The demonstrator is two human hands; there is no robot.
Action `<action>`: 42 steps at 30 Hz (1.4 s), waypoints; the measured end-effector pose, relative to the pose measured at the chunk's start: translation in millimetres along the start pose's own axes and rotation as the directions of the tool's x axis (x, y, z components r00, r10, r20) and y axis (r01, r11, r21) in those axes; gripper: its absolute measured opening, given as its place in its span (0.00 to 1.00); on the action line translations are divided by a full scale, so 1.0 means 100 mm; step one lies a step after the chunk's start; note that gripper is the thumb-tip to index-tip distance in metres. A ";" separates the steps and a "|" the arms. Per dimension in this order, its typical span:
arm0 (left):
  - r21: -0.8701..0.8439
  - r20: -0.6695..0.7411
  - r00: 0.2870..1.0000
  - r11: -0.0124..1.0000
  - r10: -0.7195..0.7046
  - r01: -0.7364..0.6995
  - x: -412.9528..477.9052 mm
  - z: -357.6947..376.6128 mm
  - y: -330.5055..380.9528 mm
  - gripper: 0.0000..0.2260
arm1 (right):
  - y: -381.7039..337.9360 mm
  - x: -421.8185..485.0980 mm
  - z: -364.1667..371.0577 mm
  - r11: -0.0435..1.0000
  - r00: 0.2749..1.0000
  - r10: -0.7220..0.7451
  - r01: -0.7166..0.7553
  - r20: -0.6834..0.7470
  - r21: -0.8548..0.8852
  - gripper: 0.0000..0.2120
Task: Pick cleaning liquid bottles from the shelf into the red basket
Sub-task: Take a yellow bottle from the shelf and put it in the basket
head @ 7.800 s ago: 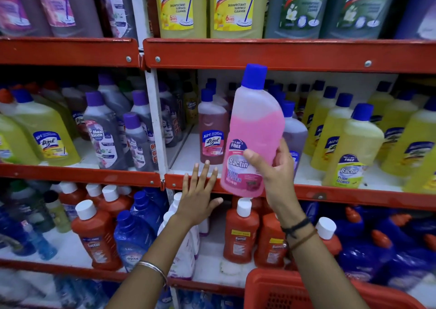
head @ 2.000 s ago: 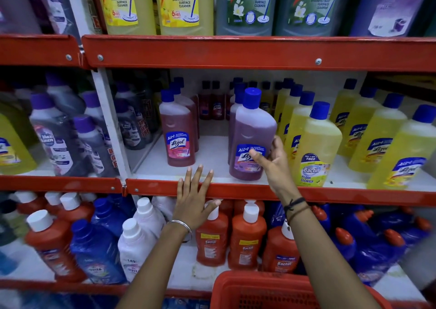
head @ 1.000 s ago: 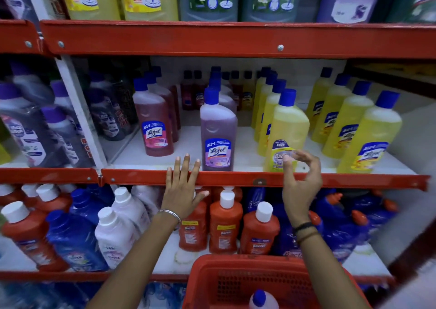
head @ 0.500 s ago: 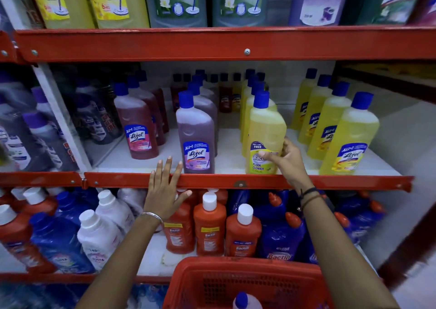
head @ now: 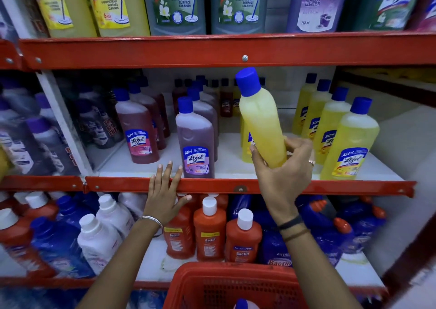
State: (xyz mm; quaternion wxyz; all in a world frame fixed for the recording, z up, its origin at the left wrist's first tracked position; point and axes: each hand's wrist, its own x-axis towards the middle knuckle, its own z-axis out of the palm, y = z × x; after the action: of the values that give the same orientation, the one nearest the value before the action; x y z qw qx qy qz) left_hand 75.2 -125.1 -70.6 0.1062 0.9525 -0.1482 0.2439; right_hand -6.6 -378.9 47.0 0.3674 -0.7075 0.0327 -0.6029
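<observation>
Red steel shelf [head: 212,186] steadies the spread left hand [head: 165,198]; right hand [head: 283,174] pinches the tall yellow blue-capped plastic bottle [head: 262,124], seemingly lifted clear. Lower it upright into the red mesh basket [head: 224,285].

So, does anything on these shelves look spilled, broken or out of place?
Nothing looks spilled or broken. Only the yellow bottle is off the shelf: the right hand holds it by its base, lifted and slightly tilted. The left hand rests on the red shelf edge.
</observation>
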 end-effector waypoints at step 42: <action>-0.474 -0.130 0.968 0.844 0.214 -0.251 -0.18 -0.33 0.28 0.30 | -0.07 -0.38 -0.23 0.184 0.486 0.109 -0.867 0.867 0.463 0.34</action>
State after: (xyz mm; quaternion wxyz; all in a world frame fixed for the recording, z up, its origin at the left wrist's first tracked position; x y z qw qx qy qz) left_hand 36.9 -137.7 -47.3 0.3173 0.8605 -0.3151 0.2441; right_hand -39.6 -366.2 20.0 0.8519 -0.4919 -0.1746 -0.0427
